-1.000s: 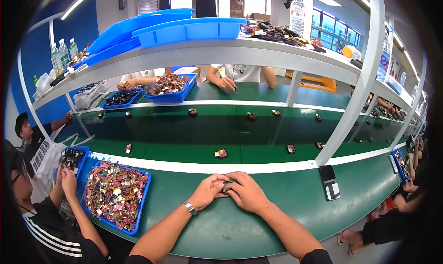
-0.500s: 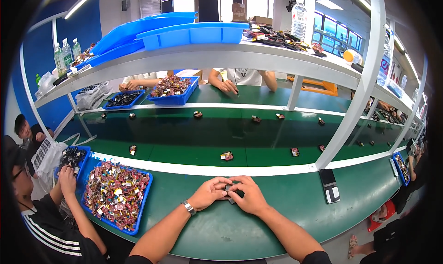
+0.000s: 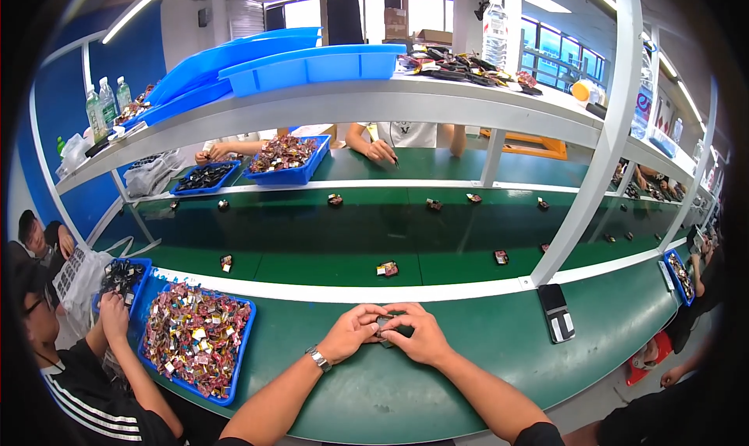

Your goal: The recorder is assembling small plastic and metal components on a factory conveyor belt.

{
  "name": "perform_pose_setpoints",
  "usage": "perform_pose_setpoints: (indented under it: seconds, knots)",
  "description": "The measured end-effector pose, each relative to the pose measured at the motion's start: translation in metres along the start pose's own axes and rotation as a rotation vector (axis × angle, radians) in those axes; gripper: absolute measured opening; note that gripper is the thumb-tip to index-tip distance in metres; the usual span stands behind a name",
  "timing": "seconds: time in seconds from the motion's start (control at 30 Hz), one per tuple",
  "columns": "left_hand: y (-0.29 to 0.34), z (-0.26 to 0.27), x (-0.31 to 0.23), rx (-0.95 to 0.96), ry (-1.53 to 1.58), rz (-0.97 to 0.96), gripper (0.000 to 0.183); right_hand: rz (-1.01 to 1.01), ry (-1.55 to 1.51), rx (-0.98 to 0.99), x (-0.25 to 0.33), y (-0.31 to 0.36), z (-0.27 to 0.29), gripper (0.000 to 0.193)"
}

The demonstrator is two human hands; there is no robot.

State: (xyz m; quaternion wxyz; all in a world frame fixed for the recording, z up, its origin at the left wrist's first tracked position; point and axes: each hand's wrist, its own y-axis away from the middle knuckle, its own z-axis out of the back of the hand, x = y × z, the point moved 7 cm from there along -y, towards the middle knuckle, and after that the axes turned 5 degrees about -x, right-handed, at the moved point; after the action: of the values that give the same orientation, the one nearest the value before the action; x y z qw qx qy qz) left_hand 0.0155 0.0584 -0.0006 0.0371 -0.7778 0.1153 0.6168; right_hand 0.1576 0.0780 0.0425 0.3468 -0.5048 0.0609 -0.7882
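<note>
A small dark grey piece (image 3: 384,322) sits between my two hands above the green worktop, mostly covered by fingers, so its exact kind cannot be made out. Fingers and thumb of my left hand (image 3: 349,335), below a metal wristwatch (image 3: 318,359), close on one side of it. From the other side my right hand (image 3: 419,336) pinches it with thumb and curled fingers. To my left stands a blue tray (image 3: 248,333) heaped with small reddish wired parts (image 3: 195,341). A black flat case with a pale label (image 3: 556,313) lies on the worktop to my right.
Beyond a white rail (image 3: 335,292), small parts (image 3: 387,269) lie spaced along a green belt (image 3: 312,239). A white post (image 3: 589,161) and overhead shelf (image 3: 343,97) cross the view. A co-worker's hand (image 3: 114,315) is over a tray of black parts at left.
Both hands stay together around the small dark piece, with slight finger shifts. Some small parts on the near side of the belt have moved slightly right. The view has tilted a little.
</note>
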Motion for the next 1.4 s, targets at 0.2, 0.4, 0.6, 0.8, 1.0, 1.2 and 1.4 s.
perform_pose_setpoints:
  seconds: [0.2,0.4,0.6,0.8,1.0,1.2,1.4]
  knots:
    - [-0.003,0.003,0.006,-0.016,0.034,0.024,0.03,-0.008,0.074,-0.164,0.002,0.002,0.002,0.012]
    - [-0.002,0.011,0.011,-0.024,0.073,0.042,0.027,0.014,0.079,-0.213,0.006,0.002,-0.005,0.012]
    - [-0.001,0.014,0.011,-0.035,0.093,0.018,0.026,0.014,0.061,-0.193,0.006,0.004,-0.009,0.014]
    - [0.001,0.013,0.01,-0.046,0.064,0.042,0.026,0.017,0.104,-0.206,0.01,0.003,-0.011,0.015]
    - [0.002,0.009,0.005,-0.04,0.056,0.004,0.026,-0.01,0.058,-0.206,0.001,0.007,-0.013,0.018]
    - [0.0,0.012,0.008,-0.077,0.123,-0.02,0.023,-0.054,-0.038,-0.155,0.001,0.003,-0.013,0.019]
    - [-0.002,0.005,0.008,-0.032,0.229,-0.097,0.024,0.007,-0.053,-0.159,0.009,0.002,-0.006,0.019]
